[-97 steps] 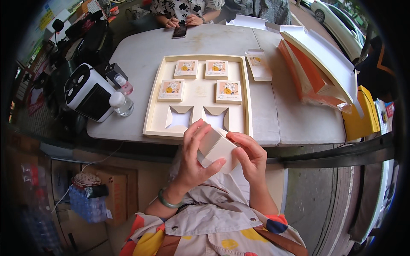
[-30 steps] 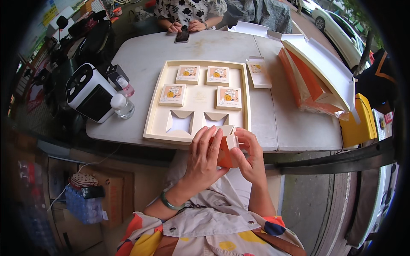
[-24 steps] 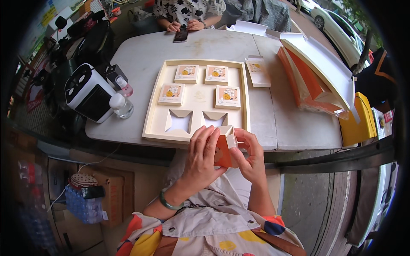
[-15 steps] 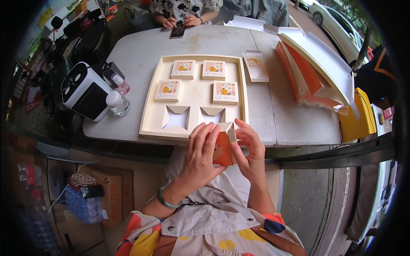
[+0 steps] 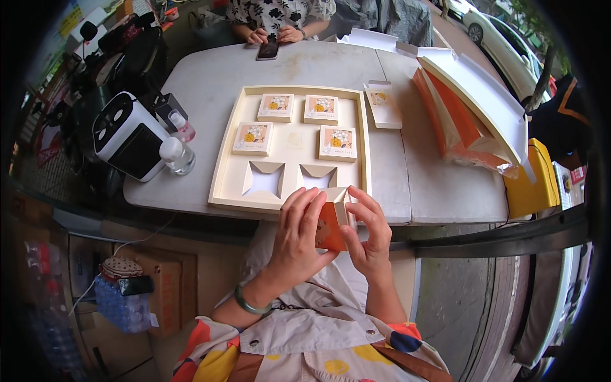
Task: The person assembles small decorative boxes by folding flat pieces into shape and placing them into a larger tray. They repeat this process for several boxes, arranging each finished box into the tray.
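Just beyond my lap, at the near edge of the table, I hold a small orange cardboard box (image 5: 330,230) with a cream end. My left hand (image 5: 294,226) wraps round its left side, fingers over the upper edge. On the other side my right hand (image 5: 369,232) has its fingertips and thumb at the cream flap. Beyond them lies a large cream gift tray (image 5: 226,159). Several small square boxes with a flower print, one of them the near-right box (image 5: 337,142), sit in it. Two recesses, including the left recess (image 5: 263,179), show white bottoms with folded flaps.
An unfolded small carton (image 5: 384,111) lies right of the tray, near orange bags (image 5: 455,121) under a white lid (image 5: 474,83). At left stand a white air cooler (image 5: 130,137) and clear bottles (image 5: 178,156). Across the table (image 5: 203,70), another person's hands touch a phone (image 5: 268,50).
The view has shifted slightly. My right fingers and thumb have shifted a little at the box's flap, and the flap end shows a bit more. My left hand keeps its hold.
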`<control>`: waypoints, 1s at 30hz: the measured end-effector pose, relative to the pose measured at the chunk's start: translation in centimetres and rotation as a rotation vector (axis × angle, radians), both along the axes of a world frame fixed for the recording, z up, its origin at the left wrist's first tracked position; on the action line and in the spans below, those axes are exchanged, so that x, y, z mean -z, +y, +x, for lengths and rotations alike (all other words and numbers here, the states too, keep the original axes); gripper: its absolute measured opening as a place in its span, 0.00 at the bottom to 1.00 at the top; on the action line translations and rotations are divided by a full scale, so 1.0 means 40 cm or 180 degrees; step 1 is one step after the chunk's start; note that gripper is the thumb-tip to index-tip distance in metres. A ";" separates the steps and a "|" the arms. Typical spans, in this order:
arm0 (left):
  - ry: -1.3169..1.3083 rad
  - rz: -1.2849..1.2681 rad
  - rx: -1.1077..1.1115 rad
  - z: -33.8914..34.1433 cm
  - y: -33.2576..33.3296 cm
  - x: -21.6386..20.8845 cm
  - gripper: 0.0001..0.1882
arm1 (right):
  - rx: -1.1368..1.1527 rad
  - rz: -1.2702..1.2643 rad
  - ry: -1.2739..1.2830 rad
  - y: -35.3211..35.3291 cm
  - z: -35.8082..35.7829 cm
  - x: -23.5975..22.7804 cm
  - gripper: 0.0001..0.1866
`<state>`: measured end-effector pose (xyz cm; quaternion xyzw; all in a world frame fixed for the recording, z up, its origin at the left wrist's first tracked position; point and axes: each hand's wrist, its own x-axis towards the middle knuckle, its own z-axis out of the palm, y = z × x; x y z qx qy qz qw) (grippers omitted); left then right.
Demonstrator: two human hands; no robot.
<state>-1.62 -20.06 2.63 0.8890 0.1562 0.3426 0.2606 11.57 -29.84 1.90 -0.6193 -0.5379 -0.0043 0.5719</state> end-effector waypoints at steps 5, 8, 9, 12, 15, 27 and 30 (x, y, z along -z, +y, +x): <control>-0.0034 0.0059 -0.0027 -0.003 -0.005 0.001 0.52 | 0.0012 -0.0040 0.0033 -0.004 -0.006 0.000 0.17; -0.0051 0.0105 -0.0069 -0.004 -0.006 0.002 0.52 | -0.0064 -0.0056 0.0045 -0.003 -0.006 0.004 0.18; -0.0064 0.0115 -0.0071 -0.004 -0.005 0.001 0.52 | -0.0101 -0.0061 0.0001 -0.004 -0.005 0.011 0.19; -0.0157 -0.0046 -0.0113 -0.003 -0.007 -0.002 0.51 | -0.0157 -0.0024 -0.0114 -0.001 -0.019 0.032 0.24; -0.0195 0.0040 -0.0111 -0.001 0.000 0.000 0.50 | -0.0034 -0.0143 -0.0604 0.008 -0.044 0.049 0.33; -0.0081 -0.0050 -0.0110 -0.010 0.015 0.023 0.47 | -0.0443 -0.0517 -0.0312 0.010 -0.041 0.041 0.43; -0.0019 -0.0105 -0.0102 -0.012 0.015 0.030 0.49 | -0.0341 -0.0543 -0.0591 0.011 -0.046 0.037 0.45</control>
